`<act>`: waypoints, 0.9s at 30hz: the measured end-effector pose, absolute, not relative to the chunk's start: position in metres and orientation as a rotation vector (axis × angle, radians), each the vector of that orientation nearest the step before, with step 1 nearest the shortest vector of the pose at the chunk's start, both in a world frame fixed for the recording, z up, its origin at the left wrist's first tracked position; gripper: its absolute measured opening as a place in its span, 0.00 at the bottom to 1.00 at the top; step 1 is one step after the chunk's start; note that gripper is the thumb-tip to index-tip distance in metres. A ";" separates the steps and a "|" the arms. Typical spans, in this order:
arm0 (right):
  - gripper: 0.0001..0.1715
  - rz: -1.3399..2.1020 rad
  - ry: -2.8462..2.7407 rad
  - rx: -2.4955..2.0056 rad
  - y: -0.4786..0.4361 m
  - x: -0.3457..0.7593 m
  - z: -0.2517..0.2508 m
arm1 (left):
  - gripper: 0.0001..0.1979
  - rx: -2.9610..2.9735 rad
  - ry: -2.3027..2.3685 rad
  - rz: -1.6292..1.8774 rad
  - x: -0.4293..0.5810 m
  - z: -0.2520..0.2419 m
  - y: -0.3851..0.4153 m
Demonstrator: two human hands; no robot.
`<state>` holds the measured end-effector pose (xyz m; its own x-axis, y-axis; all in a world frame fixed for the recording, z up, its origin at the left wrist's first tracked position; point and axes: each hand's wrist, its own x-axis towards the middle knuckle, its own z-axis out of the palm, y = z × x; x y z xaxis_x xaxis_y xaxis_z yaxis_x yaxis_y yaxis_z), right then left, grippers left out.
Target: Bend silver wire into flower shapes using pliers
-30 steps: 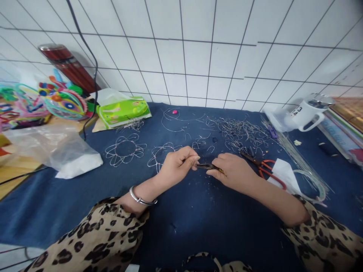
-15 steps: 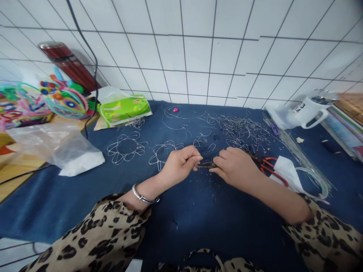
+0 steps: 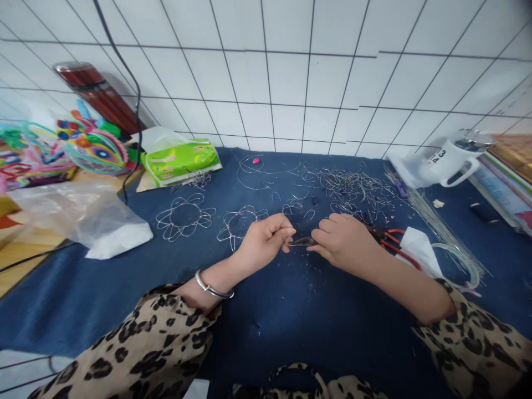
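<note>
Over the middle of the blue cloth (image 3: 324, 310), my right hand (image 3: 347, 241) is closed around a pair of narrow-jawed pliers (image 3: 303, 242). The jaws point left and reach the fingertips of my left hand (image 3: 266, 238). Thumb and forefinger of that hand are pinched together; what lies between them is too small to make out. Behind my left hand a flower-shaped wire frame (image 3: 233, 224) with small pink beads is partly covered. A second wire flower (image 3: 186, 217) lies flat farther left. Several short bent wires (image 3: 297, 208) lie just beyond both hands.
A heap of wire pieces (image 3: 353, 185) lies at the back right. Red-handled pliers (image 3: 401, 249), straight wires (image 3: 457, 238) and a white mug (image 3: 459, 160) are on the right. At the left are a green tissue pack (image 3: 183, 162), a plastic bag (image 3: 83, 216) and a red flask (image 3: 95, 94).
Both hands and the pliers hold nearly the same pose. The view has shifted very slightly; nothing is picked up or let go.
</note>
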<state>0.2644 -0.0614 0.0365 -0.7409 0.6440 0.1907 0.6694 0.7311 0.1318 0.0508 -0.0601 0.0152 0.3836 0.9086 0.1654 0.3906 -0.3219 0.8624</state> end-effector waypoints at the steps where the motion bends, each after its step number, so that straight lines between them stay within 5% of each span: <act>1: 0.15 -0.315 -2.801 -1.060 -0.062 0.264 0.038 | 0.09 1.869 1.122 0.865 0.051 0.015 -0.060; 15: 0.13 -0.469 -2.693 -1.143 -0.062 0.266 0.035 | 0.08 1.460 0.974 0.969 0.049 0.016 -0.052; 27: 0.21 -0.053 -2.646 -1.187 -0.066 0.259 0.025 | 0.09 1.442 1.166 1.143 0.047 0.012 -0.047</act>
<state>0.2593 -0.0663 0.0252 -0.6408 0.7316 0.2326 0.7403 0.6691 -0.0649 0.0467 -0.0474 0.0120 0.1174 0.9874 0.1062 0.1253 -0.1208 0.9847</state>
